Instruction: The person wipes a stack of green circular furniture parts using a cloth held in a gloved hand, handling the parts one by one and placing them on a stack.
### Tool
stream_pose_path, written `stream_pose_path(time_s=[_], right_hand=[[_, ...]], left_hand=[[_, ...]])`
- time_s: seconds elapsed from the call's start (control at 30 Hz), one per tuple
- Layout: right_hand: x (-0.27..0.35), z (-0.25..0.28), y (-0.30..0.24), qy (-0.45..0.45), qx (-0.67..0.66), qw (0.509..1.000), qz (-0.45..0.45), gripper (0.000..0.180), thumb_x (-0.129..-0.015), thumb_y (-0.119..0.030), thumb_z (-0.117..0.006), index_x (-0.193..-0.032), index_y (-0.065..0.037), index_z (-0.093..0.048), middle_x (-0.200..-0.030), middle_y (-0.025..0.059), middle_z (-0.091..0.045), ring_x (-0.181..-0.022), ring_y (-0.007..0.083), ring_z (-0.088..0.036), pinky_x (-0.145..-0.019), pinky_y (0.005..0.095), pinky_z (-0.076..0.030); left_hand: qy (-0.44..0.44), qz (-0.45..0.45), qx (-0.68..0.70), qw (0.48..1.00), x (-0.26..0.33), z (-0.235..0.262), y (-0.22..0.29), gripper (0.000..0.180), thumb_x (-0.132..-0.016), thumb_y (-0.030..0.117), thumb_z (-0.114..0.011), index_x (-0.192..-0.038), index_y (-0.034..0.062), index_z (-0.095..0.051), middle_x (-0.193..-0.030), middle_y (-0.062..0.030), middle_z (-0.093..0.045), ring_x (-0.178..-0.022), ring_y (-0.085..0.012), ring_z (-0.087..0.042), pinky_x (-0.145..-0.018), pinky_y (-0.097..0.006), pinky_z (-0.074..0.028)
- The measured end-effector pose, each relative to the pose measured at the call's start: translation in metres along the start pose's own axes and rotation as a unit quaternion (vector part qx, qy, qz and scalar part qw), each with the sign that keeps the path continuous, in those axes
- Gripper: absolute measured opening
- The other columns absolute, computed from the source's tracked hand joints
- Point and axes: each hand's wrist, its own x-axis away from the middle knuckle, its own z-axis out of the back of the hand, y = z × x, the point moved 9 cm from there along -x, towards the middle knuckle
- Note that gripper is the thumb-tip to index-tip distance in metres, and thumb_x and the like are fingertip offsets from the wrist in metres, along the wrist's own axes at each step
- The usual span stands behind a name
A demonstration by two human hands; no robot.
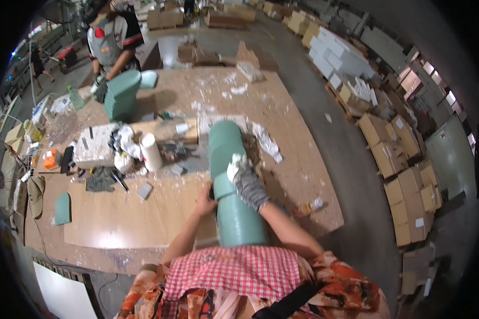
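Stacked green panels (241,220) with rounded ends lie in a row just in front of me, one panel overlapping the others. At the left edge of an upper green panel (225,187), my bare left hand (204,201) grips its side, with the thumb near the panel's near end. My right hand (246,183), in a grey knit glove, is closed on a crumpled white rag (236,164) and presses it onto the upper panel's surface. The rag partly hides the gloved fingertips. Farther ahead, another rounded green panel (226,139) continues the row.
A co-worker (114,45) stands at the far left, gloved hands on a green stack (122,95). Left of my panels are a white roll (150,152), rags and a grey block (143,191). A small bottle (310,207) lies at right. Cartons (383,143) line the floor beyond.
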Motion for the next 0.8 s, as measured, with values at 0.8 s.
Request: stream_pose_path(time_s=[0.8], right_hand=[[-0.005, 0.013, -0.053, -0.05, 0.128, 0.987, 0.079, 0.039, -0.09, -0.016, -0.038, -0.126, -0.01, -0.051, -0.14, 0.0159, -0.038, -0.132, 0.0354, -0.032, -0.107, 0.0481, -0.025]], left_hand=[[-0.001, 0.013, -0.004, 1.0, 0.005, 0.002, 0.025, 0.08, -0.059, -0.008, -0.069, -0.132, 0.0018, -0.037, -0.126, -0.0146, -0.047, -0.122, -0.0284, -0.043, -0.104, -0.035, -0.033]])
